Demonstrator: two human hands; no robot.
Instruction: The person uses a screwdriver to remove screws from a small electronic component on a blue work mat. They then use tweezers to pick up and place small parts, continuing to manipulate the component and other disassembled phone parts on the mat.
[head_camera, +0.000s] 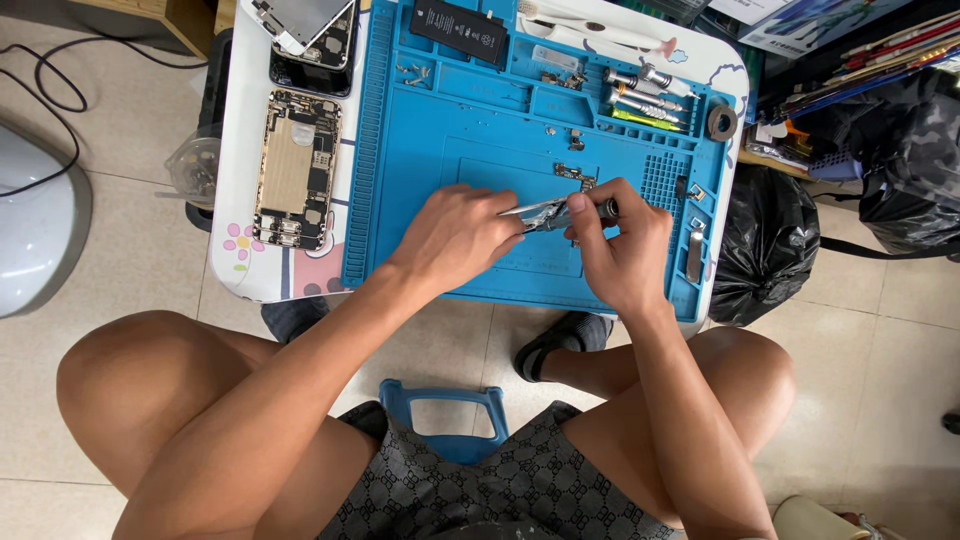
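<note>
Your left hand (455, 235) and right hand (625, 250) meet over the middle of the blue repair mat (400, 200), which covers most of the small white surface (232, 150). Between them sits a small silvery metal part (535, 213), just above the mat. Your left hand is pinched on its left end with thumb and fingertips. Your right hand is closed around a slim screwdriver (598, 209), gripped near the thumb, with its tip at the part's right end.

On the mat just beyond your hands lies a tiny metal bracket (574, 172). In the mat's top trays rest a black phone battery (460, 28) and a row of screwdriver bits (645, 95), with a roll of tape (721, 122) at the right corner.

Left of the mat, on the bare surface, an opened phone body (295, 168) lies with its insides showing, and a detached phone screen (310, 30) lies farther up. A black rubbish bag (765, 245) hangs beside the surface on the right. A blue stool (445, 415) shows between your knees.
</note>
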